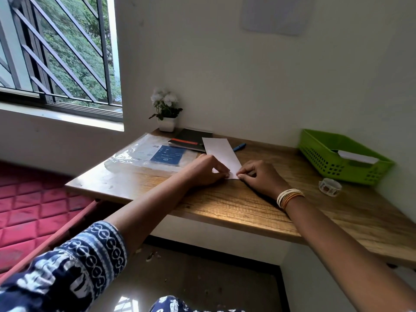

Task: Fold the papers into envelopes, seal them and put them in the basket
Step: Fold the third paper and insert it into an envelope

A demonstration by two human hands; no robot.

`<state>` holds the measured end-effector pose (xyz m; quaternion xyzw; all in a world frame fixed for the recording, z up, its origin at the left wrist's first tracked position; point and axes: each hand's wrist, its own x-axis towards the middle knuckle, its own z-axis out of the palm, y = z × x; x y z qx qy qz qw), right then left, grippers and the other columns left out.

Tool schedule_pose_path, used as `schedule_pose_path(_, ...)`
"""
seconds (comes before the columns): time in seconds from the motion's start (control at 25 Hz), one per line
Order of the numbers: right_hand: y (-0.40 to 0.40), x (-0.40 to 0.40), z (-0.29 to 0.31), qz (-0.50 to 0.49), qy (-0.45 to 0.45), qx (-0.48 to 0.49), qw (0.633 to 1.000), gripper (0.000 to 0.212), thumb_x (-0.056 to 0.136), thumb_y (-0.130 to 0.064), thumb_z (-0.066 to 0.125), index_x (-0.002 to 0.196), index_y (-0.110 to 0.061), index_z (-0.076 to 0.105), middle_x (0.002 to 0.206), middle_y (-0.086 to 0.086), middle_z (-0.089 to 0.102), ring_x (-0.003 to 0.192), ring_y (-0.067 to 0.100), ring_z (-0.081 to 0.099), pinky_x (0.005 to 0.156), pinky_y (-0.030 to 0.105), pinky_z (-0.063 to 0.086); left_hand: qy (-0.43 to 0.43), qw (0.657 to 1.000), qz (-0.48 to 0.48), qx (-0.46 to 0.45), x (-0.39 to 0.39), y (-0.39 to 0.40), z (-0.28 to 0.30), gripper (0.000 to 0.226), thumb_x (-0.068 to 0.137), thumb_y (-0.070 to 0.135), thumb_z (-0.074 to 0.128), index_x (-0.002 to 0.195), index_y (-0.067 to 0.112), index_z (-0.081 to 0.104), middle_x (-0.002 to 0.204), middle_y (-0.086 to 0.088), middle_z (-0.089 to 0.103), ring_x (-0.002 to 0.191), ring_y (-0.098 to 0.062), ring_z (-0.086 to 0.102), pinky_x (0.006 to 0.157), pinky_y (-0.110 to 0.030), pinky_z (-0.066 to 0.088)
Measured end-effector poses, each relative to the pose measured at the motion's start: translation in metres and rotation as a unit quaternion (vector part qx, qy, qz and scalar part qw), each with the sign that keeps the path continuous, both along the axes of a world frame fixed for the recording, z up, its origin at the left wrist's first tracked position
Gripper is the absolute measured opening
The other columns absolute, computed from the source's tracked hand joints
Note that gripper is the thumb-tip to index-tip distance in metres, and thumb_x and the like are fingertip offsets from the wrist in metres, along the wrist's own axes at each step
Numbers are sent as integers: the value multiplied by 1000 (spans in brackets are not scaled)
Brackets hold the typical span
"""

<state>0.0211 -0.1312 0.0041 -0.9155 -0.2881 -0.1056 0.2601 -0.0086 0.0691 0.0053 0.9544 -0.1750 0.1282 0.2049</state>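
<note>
A white paper [221, 153], folded into a long narrow strip, lies on the wooden desk [225, 199] and points away from me. My left hand [206, 168] and my right hand [258, 176] pinch its near end from either side, fingertips pressed on the corner. A green plastic basket [324, 161] stands at the right against the wall, with a white folded paper [358, 156] inside it. A roll of stickers [329, 186] lies on the desk just in front of the basket.
A clear plastic packet of paper with a blue label [155, 155] lies left of the strip. Dark notebooks [191, 139], a blue pen [239, 147] and a small potted white flower [166, 113] sit at the back. Left of the desk lies a red mattress [29, 199].
</note>
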Motion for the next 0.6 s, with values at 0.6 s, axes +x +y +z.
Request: schedule_pose_path(0.6,41,11,38,-170,317,244,901,28,86,-4,63,113,1,56,92,12,60,68,16,55,44,22,38,-95,995,21,15,2,-4,-6,36,78,51,68,102,25,74,103,1,73,86,-13,66,69,-24,51)
